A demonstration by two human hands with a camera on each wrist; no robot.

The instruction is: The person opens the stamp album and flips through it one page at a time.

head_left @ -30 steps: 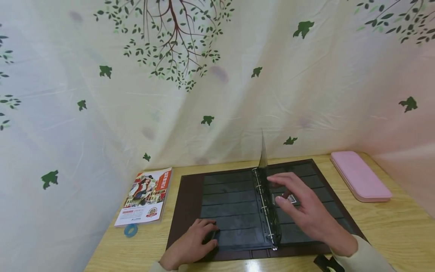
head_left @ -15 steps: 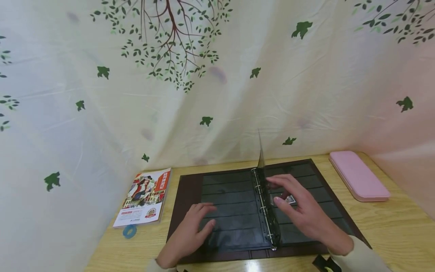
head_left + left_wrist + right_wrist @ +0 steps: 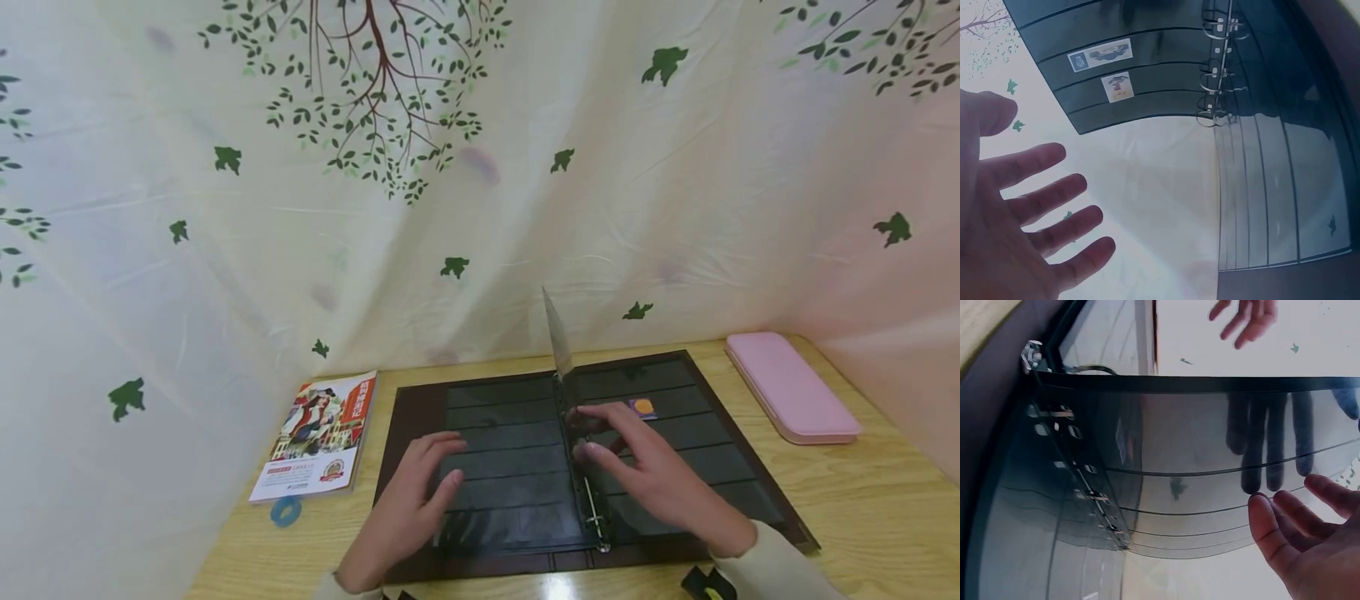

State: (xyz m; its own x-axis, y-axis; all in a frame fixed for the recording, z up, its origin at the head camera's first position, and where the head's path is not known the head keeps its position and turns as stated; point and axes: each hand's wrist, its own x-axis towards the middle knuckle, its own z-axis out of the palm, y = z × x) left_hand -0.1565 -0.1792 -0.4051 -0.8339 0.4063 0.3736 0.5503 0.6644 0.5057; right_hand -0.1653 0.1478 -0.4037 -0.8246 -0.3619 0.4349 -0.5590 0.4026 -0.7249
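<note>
A brown stamp album (image 3: 412,417) lies spread on the table, with black pocket pages held by metal rings (image 3: 592,508). One page (image 3: 557,333) stands up from the rings, leaning left. My right hand (image 3: 660,475) is against its right side, fingers extended; in the right wrist view the fingertips (image 3: 1260,506) meet the glossy sheet, which mirrors them. Over the left page hovers my left hand (image 3: 408,500), fingers spread, holding nothing. A small purple and orange stamp (image 3: 642,407) shows on the right page. Two stamps, one long (image 3: 1100,55) and one smaller (image 3: 1117,87), sit in pockets in the left wrist view.
Left of the album are a colourful booklet (image 3: 315,437) and a blue ring (image 3: 286,511). A pink case (image 3: 791,387) lies to the right on the wooden table (image 3: 885,517). A patterned curtain (image 3: 480,208) hangs behind.
My right hand has moved left, and the standing page now tilts left, uncovering the stamp on the right page. My left hand has lifted from the left page and drawn back leftward.
</note>
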